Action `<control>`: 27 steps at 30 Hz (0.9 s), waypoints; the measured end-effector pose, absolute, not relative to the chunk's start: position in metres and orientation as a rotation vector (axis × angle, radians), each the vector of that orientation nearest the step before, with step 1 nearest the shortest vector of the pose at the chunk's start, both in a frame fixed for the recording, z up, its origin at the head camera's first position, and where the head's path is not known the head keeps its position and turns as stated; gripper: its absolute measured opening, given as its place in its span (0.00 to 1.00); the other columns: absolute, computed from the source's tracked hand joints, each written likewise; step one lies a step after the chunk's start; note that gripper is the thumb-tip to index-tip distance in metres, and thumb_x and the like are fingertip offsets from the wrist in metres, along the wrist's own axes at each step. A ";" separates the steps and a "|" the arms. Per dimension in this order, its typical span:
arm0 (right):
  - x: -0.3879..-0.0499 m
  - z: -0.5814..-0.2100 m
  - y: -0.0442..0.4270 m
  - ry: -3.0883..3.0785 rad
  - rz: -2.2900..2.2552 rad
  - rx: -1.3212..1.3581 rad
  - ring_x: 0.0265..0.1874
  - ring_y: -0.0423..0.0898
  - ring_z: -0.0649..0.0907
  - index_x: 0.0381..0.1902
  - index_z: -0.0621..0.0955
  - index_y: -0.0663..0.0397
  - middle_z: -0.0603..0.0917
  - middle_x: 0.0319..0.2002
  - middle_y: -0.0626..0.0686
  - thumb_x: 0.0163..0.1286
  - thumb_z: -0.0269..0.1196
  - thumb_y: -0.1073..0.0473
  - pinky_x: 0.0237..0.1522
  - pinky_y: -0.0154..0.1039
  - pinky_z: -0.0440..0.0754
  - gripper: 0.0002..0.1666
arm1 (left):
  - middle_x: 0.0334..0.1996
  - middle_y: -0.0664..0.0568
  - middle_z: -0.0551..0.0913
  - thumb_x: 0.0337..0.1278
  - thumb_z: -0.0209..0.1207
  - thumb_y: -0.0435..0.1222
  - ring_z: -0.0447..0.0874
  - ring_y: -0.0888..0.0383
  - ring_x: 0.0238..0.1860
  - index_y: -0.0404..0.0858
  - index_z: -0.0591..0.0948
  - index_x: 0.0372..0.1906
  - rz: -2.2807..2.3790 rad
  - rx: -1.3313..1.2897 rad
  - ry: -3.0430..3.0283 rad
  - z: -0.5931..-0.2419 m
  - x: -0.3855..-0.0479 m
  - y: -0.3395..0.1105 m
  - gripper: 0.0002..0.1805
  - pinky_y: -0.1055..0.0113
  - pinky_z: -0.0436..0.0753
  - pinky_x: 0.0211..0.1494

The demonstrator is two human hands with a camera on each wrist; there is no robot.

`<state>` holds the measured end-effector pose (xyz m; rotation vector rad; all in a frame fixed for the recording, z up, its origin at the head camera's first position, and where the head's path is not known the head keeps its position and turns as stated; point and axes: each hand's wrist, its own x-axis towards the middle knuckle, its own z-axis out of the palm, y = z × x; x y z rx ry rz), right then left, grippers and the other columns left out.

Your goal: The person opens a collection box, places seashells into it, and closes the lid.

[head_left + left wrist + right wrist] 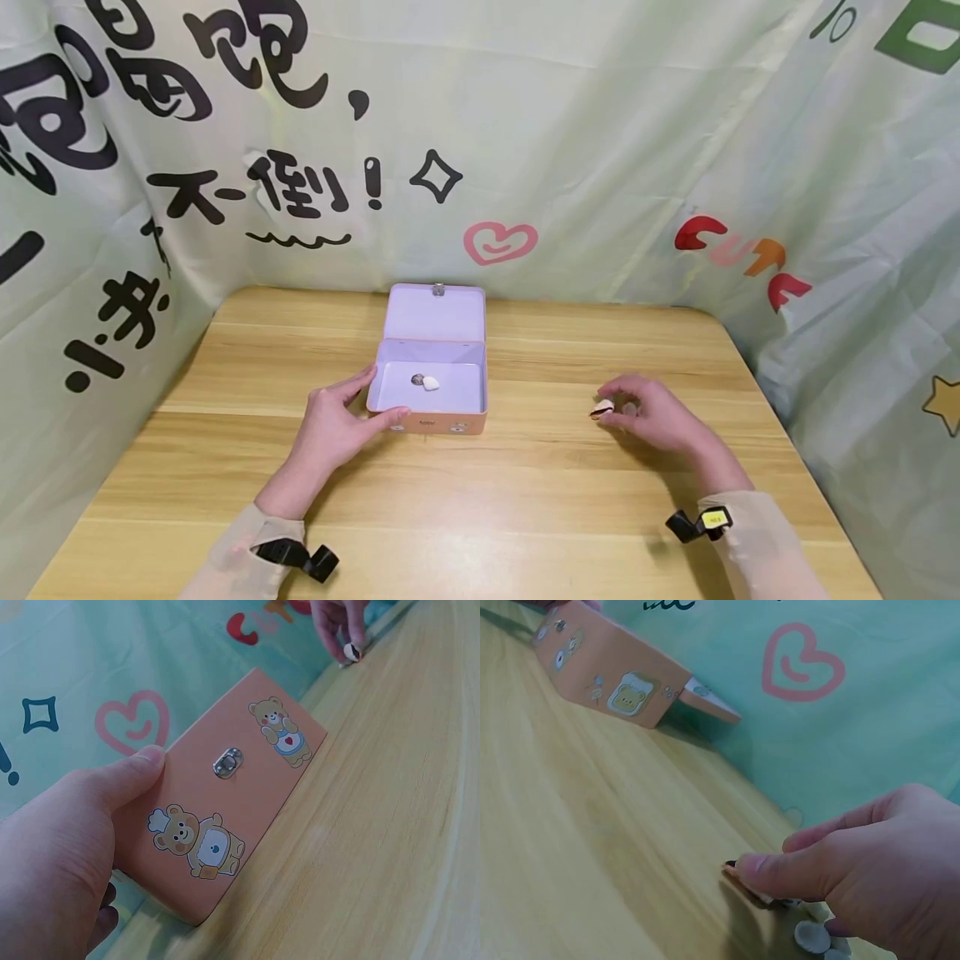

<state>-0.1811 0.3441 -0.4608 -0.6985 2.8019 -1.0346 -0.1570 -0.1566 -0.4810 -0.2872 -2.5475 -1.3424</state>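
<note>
A hinged tin box (427, 424), orange outside with bear pictures and lilac inside, has its lid (437, 312) raised. My left hand (333, 421) holds its left side, thumb at the front rim and fingers around the left wall. Two small pieces lie in it: a white shell-like one (431, 383) and a dark mottled one (417, 379). To the right, my right hand (651, 412) pinches a small pale-and-brown seashell (602, 408) between thumb and fingers, low over the table. Several pale rounded shells or pebbles (812, 937) show beneath that hand in the right wrist view, partly hidden.
The wooden table (517, 517) carries the box and shells. A printed cloth (585, 150) hangs along its back and both sides, close behind the raised lid. Black wrist cameras sit on the left sleeve (243, 546) and the right sleeve (761, 533).
</note>
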 end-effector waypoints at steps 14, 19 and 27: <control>-0.180 -0.472 0.343 2.900 -0.843 -0.884 0.44 0.45 0.79 0.48 0.88 0.53 0.85 0.43 0.45 0.65 0.78 0.64 0.49 0.50 0.81 0.15 | 0.66 0.43 0.79 0.41 0.79 0.65 0.76 0.41 0.68 0.30 0.79 0.68 -1.350 -0.262 -2.567 -0.481 -0.156 -0.157 0.56 0.45 0.78 0.66; -0.179 -0.470 0.340 2.875 -0.932 -0.803 0.41 0.44 0.80 0.48 0.88 0.53 0.83 0.41 0.44 0.69 0.75 0.62 0.44 0.43 0.82 0.11 | 0.66 0.43 0.79 0.41 0.79 0.65 0.77 0.41 0.68 0.30 0.79 0.68 -1.343 -0.275 -2.565 -0.482 -0.156 -0.156 0.55 0.46 0.79 0.66; -0.182 -0.457 0.330 2.861 -1.056 -0.800 0.40 0.42 0.82 0.49 0.87 0.52 0.83 0.41 0.44 0.72 0.73 0.61 0.42 0.41 0.86 0.10 | 0.66 0.43 0.80 0.41 0.80 0.64 0.78 0.41 0.67 0.30 0.80 0.67 -1.334 -0.289 -2.548 -0.480 -0.156 -0.156 0.55 0.45 0.80 0.65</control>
